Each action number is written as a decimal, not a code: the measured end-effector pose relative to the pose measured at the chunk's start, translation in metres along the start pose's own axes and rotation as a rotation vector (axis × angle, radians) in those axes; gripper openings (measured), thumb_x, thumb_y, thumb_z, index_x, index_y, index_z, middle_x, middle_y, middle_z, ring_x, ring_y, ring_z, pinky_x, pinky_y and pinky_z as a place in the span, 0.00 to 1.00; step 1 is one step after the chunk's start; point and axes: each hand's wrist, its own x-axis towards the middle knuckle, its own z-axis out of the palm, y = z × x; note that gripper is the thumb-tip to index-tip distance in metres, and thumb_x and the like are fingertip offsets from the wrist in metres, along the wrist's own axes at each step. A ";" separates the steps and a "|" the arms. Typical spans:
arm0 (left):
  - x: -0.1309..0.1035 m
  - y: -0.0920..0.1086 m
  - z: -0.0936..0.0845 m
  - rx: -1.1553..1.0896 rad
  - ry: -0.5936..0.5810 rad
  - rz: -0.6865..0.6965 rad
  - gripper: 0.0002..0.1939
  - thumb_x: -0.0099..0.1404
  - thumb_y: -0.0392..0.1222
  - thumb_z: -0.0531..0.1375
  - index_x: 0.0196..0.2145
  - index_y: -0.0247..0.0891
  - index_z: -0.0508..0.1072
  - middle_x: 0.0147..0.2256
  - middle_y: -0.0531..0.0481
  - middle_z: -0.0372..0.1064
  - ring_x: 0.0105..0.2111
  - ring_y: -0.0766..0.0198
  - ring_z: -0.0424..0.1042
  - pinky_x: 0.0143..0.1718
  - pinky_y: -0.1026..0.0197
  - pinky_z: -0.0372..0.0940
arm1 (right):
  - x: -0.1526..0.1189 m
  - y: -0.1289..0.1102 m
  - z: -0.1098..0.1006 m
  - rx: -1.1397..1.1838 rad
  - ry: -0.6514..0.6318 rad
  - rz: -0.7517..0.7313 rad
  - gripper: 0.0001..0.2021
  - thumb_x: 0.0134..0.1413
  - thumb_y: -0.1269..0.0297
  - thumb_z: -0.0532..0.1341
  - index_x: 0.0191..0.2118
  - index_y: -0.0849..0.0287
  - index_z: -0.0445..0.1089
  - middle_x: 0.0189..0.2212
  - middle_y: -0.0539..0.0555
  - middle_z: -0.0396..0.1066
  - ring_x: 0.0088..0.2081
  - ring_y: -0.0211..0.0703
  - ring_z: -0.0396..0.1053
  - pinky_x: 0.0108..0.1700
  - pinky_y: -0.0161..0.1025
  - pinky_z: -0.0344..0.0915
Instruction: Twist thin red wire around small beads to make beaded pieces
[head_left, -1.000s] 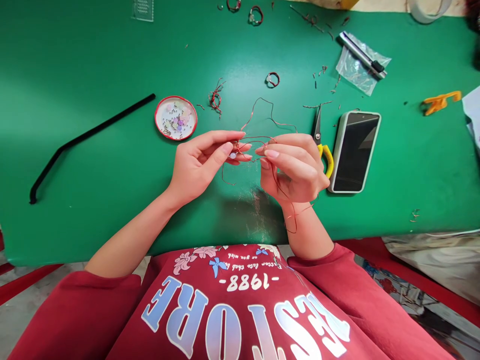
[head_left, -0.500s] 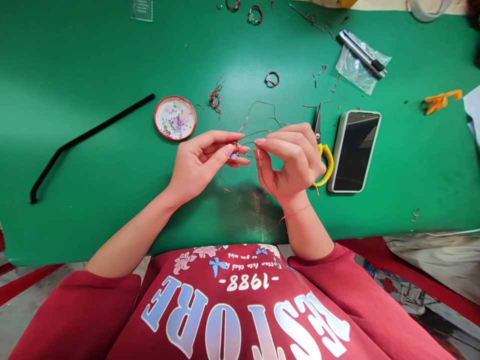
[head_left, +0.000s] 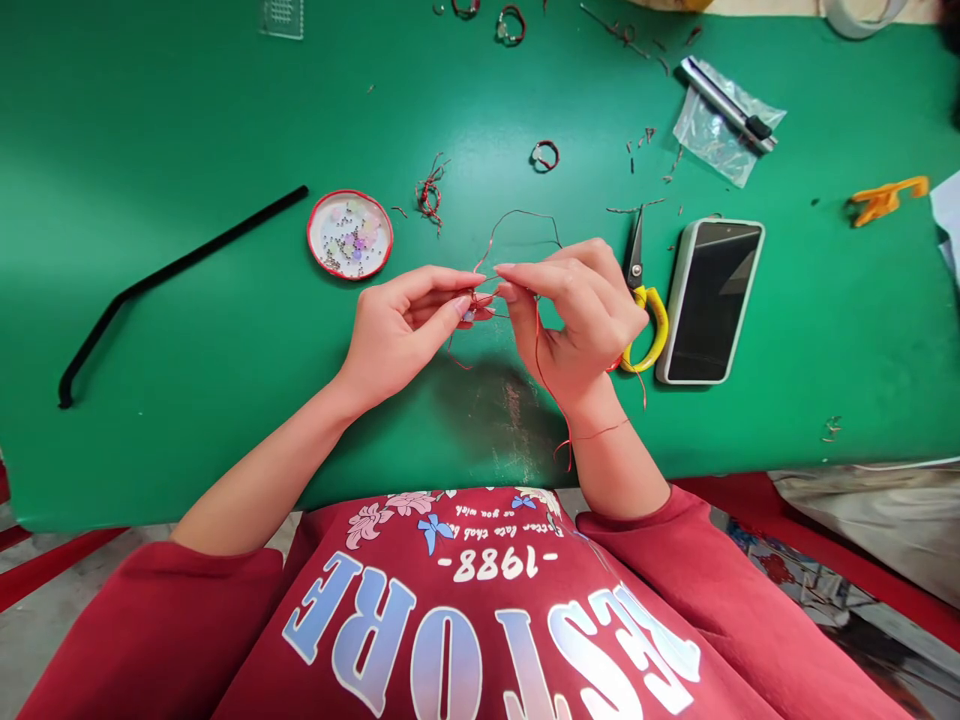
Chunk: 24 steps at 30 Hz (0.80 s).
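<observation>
Between the thumb and fingers of my left hand (head_left: 397,330) is a small piece of beaded cord work with a pale bluish bead (head_left: 470,315). My right hand (head_left: 574,315) pinches a thin red cord (head_left: 538,340) close to the left fingertips. One dark length of that cord loops out above both hands, and a red end hangs past my right wrist. The exact knot at the fingertips is too small to make out. Left of my hands sits a red-rimmed lid (head_left: 311,245) holding tiny beads and pastel beads.
Yellow-handled scissors (head_left: 660,340) lie just right of my right hand, beside a phone (head_left: 709,300). A tangled red cord bundle (head_left: 429,195) and a finished-looking cord ring (head_left: 545,155) lie beyond. A black bent strip (head_left: 202,250) is at left, a plastic bag (head_left: 731,135) at upper right.
My right hand has shifted slightly left, bringing its pinch closer to my left fingertips. The cord loop between the hands has become smaller, and the hanging end has swung right.
</observation>
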 end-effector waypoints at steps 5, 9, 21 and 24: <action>0.001 0.003 -0.001 -0.036 -0.009 -0.020 0.11 0.61 0.47 0.69 0.39 0.40 0.79 0.38 0.51 0.82 0.41 0.57 0.84 0.49 0.53 0.80 | 0.004 0.001 0.004 0.059 0.217 -0.121 0.03 0.67 0.66 0.59 0.42 0.54 0.71 0.28 0.49 0.77 0.29 0.40 0.74 0.35 0.41 0.72; 0.002 0.001 -0.002 -0.029 -0.012 -0.057 0.12 0.61 0.48 0.69 0.39 0.39 0.78 0.37 0.50 0.82 0.38 0.57 0.84 0.47 0.53 0.80 | 0.005 0.005 0.013 0.263 0.455 -0.136 0.04 0.65 0.69 0.62 0.43 0.54 0.71 0.30 0.46 0.76 0.31 0.37 0.77 0.34 0.37 0.73; 0.001 -0.001 0.000 -0.075 -0.049 -0.108 0.16 0.56 0.51 0.72 0.37 0.38 0.79 0.36 0.50 0.82 0.37 0.57 0.84 0.43 0.56 0.82 | 0.007 -0.013 0.013 0.382 0.542 0.087 0.07 0.71 0.72 0.53 0.44 0.51 0.63 0.37 0.45 0.77 0.30 0.35 0.80 0.27 0.32 0.71; 0.002 0.000 0.000 -0.096 -0.050 -0.116 0.15 0.56 0.49 0.72 0.36 0.38 0.79 0.36 0.50 0.82 0.37 0.57 0.84 0.42 0.57 0.82 | 0.005 -0.008 0.016 0.438 0.476 0.027 0.09 0.72 0.70 0.51 0.49 0.48 0.62 0.41 0.44 0.76 0.37 0.34 0.81 0.35 0.34 0.77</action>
